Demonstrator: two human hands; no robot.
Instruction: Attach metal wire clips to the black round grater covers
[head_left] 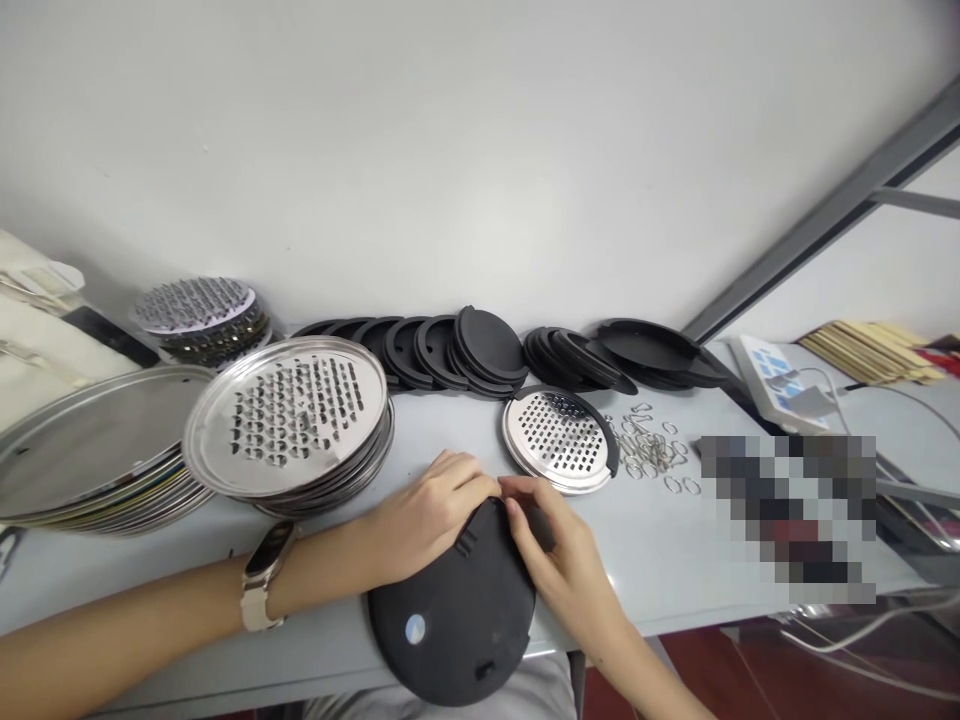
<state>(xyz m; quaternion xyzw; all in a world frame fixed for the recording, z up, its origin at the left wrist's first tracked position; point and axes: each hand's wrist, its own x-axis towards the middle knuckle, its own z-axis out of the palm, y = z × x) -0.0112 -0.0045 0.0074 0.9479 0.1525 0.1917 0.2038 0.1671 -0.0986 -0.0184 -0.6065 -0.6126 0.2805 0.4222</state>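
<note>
Head view: a flat, round, matt black plastic disc (pixel 457 625) lies between and below the hands, overlapping the near edge of the pale grey table (pixel 660 560), above a grey-clothed lap. Visible face mostly smooth; outline circular, upper part partly covered by fingers. Features: small round blue-and-white sticker (pixel 415 628) at lower left; raised black ribbed piece (pixel 466 543) near the upper rim; small dark recess (pixel 486 670) near the lower rim.

Left hand (pixel 442 510): grasping the disc's upper rim, fingers curled; dark-faced watch with cream strap (pixel 262 572) on the wrist. Right hand (pixel 559 545): thumb and forefinger gripping the same rim, fingertips close to the left's.

Just beyond the right hand: round shiny steel grater plate with black edge piece (pixel 559 438). To its right, scattered small silver metal rings (pixel 652 450). Beyond the left forearm: stack of large round steel grater plates (pixel 296 415); farther left, stack of wide plain-faced metal discs (pixel 97 425).

Farther, beyond both hands: row of overlapping black round plastic pieces (pixel 491 345) near the white wall (pixel 480 150). Far left of the hands, stack of spiky-topped round plates (pixel 199 305); far right, white power strip (pixel 776 380) and pale yellow flat strips (pixel 862 350).
</note>
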